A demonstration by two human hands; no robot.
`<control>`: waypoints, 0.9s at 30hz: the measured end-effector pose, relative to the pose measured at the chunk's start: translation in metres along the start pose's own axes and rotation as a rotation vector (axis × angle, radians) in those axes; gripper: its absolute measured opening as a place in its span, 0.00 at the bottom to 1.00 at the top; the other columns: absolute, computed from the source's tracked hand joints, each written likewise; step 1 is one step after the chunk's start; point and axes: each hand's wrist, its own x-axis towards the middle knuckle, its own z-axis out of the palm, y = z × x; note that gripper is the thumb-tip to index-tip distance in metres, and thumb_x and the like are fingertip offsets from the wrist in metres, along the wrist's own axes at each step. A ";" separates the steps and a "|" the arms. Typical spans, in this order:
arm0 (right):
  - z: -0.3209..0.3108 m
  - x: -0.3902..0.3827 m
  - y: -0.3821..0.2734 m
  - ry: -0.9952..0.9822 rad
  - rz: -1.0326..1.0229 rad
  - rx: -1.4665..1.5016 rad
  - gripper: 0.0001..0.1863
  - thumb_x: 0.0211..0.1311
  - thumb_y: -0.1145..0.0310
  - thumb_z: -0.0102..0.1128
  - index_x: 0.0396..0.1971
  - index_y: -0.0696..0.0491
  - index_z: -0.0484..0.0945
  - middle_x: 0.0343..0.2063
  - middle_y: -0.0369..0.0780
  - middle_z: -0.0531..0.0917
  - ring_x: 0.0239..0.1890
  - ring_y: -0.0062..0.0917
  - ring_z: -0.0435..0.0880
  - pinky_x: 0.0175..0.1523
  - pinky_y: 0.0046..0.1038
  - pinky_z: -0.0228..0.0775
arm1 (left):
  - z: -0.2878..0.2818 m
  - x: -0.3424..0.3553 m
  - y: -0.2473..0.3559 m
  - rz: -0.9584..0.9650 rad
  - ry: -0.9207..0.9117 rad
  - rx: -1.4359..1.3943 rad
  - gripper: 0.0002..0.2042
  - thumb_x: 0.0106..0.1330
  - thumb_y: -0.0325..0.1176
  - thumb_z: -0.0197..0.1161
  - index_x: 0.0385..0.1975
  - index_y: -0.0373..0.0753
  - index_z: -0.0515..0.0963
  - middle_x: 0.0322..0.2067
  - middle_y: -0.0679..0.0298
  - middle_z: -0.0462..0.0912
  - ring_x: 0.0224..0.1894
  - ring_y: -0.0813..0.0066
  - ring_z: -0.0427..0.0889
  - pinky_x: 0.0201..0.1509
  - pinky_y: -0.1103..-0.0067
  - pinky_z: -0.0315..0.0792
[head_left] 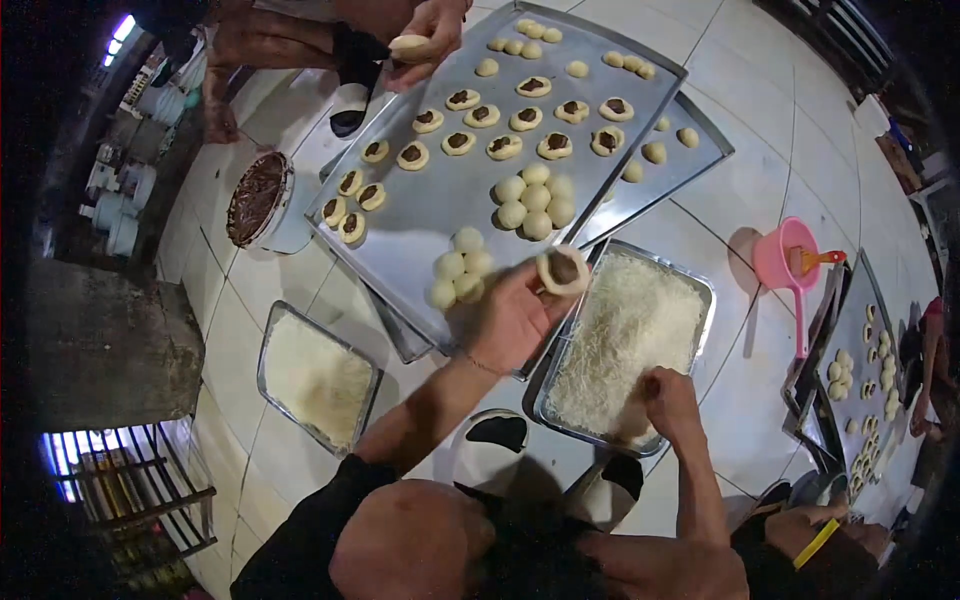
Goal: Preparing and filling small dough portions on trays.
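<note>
- So what's carrying everything here is the floor (225, 320), and we're looking at pale tiles with dark seams.
- Across the middle we've got a big metal tray (400, 230) overlapping a second metal tray (680, 165), can't tell how much of it actually touches tile.
- Just below its corner, a tray of white shreds (707, 315).
- Off left, a smaller tray of pale crumbs (366, 408), and further up a white bucket (292, 232) of brown paste.
- Over right we see a pink dipper (775, 262), handle pointing toward us, then another long tray (850, 310).
</note>
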 end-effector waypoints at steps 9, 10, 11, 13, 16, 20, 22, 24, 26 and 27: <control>-0.033 0.004 -0.046 0.094 0.118 0.691 0.07 0.51 0.81 0.59 0.33 0.63 0.78 0.24 0.39 0.80 0.26 0.21 0.75 0.33 0.20 0.71 | 0.001 -0.025 -0.078 -0.249 0.077 0.052 0.21 0.72 0.41 0.50 0.57 0.30 0.67 0.52 0.51 0.77 0.53 0.64 0.79 0.58 0.72 0.75; -0.033 0.009 -0.059 0.094 0.080 0.649 0.07 0.51 0.82 0.59 0.32 0.62 0.78 0.25 0.38 0.80 0.28 0.20 0.76 0.36 0.20 0.73 | 0.004 -0.027 -0.080 -0.233 0.086 0.096 0.20 0.72 0.39 0.50 0.57 0.31 0.67 0.51 0.52 0.77 0.52 0.66 0.79 0.58 0.73 0.75; -0.036 0.009 -0.071 0.081 0.142 0.606 0.08 0.53 0.82 0.58 0.34 0.62 0.79 0.28 0.39 0.81 0.30 0.23 0.79 0.36 0.21 0.73 | 0.009 -0.027 -0.085 -0.228 0.082 0.135 0.20 0.72 0.38 0.51 0.57 0.32 0.68 0.51 0.53 0.77 0.51 0.68 0.79 0.57 0.74 0.75; -0.023 0.006 -0.080 0.272 -0.083 0.616 0.12 0.54 0.82 0.58 0.40 0.62 0.79 0.34 0.42 0.82 0.32 0.26 0.80 0.37 0.23 0.74 | 0.018 -0.028 -0.092 -0.204 0.072 0.217 0.18 0.72 0.35 0.52 0.58 0.34 0.68 0.50 0.55 0.77 0.49 0.71 0.80 0.56 0.76 0.76; -0.021 0.007 -0.093 0.237 -0.167 0.310 0.17 0.55 0.83 0.57 0.46 0.60 0.77 0.38 0.44 0.82 0.33 0.29 0.81 0.35 0.26 0.73 | 0.003 -0.024 -0.097 -0.171 -0.025 0.473 0.18 0.72 0.30 0.52 0.60 0.35 0.68 0.48 0.57 0.78 0.45 0.74 0.80 0.51 0.79 0.77; -0.011 0.004 -0.082 0.360 -0.168 0.402 0.19 0.54 0.84 0.60 0.47 0.57 0.77 0.38 0.44 0.81 0.35 0.31 0.80 0.35 0.27 0.72 | 0.003 -0.024 -0.090 -0.149 -0.105 0.685 0.19 0.70 0.24 0.52 0.61 0.36 0.67 0.46 0.59 0.79 0.40 0.77 0.80 0.45 0.82 0.78; -0.013 0.002 -0.071 0.327 -0.027 0.743 0.19 0.53 0.84 0.62 0.46 0.57 0.78 0.37 0.44 0.81 0.36 0.31 0.79 0.36 0.26 0.72 | 0.022 -0.029 -0.078 -0.206 -0.077 0.602 0.21 0.68 0.21 0.51 0.62 0.37 0.66 0.44 0.60 0.80 0.37 0.78 0.80 0.42 0.83 0.79; -0.014 0.000 -0.066 0.311 0.050 0.910 0.18 0.53 0.84 0.62 0.46 0.56 0.78 0.37 0.44 0.81 0.36 0.31 0.79 0.36 0.26 0.72 | 0.028 -0.029 -0.071 -0.238 -0.067 0.560 0.22 0.68 0.20 0.51 0.62 0.37 0.66 0.43 0.61 0.80 0.36 0.79 0.80 0.40 0.83 0.79; -0.016 -0.003 -0.063 0.316 -0.136 0.645 0.16 0.53 0.83 0.63 0.44 0.57 0.79 0.38 0.44 0.80 0.37 0.30 0.78 0.37 0.24 0.71 | 0.027 -0.027 -0.064 -0.250 -0.097 0.736 0.23 0.66 0.18 0.51 0.63 0.37 0.66 0.43 0.60 0.80 0.35 0.78 0.80 0.39 0.82 0.79; -0.016 -0.005 -0.063 0.315 -0.226 0.510 0.15 0.53 0.82 0.64 0.43 0.58 0.80 0.38 0.44 0.80 0.37 0.29 0.78 0.37 0.24 0.71 | 0.027 -0.027 -0.060 -0.254 -0.112 0.824 0.24 0.66 0.17 0.50 0.63 0.37 0.66 0.43 0.59 0.80 0.35 0.77 0.81 0.39 0.82 0.80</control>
